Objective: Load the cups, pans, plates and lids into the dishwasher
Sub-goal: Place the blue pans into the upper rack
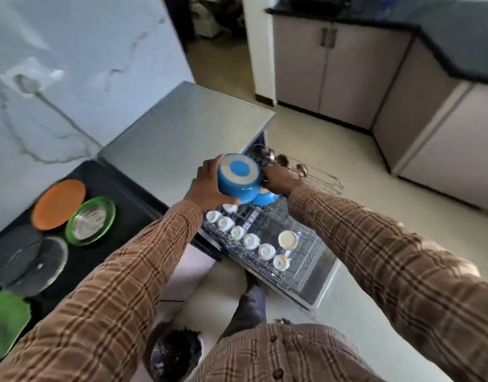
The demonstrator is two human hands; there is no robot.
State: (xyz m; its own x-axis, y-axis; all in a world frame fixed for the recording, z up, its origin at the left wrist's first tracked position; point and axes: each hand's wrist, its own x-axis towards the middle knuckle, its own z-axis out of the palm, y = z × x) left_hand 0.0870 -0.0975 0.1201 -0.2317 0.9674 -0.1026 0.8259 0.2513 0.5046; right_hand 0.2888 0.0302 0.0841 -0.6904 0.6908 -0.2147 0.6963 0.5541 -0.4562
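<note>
Head view looks down on a person in a brown plaid shirt standing over an open dishwasher, whose lower rack is pulled out over the dropped door. The left hand grips a blue pan held upside down, so its pale base with a blue centre faces up; the thumb lies along the near rim and the fingers wrap the far side. The right hand is just right of that pan, its fingers curled at the pan's right edge above a second blue pan that sits partly hidden underneath; I cannot tell exactly which of the two it holds. Both hands hang over the far end of the rack.

Along the rack's left side a row of white cups stands mouth down, and two cream cups sit to their right. A wire upper rack juts out beyond the hands.

On the dark counter at left lie an orange plate, a green-rimmed glass lid, two grey glass lids and a green item near the frame edge. Grey cabinets line the far right wall.
</note>
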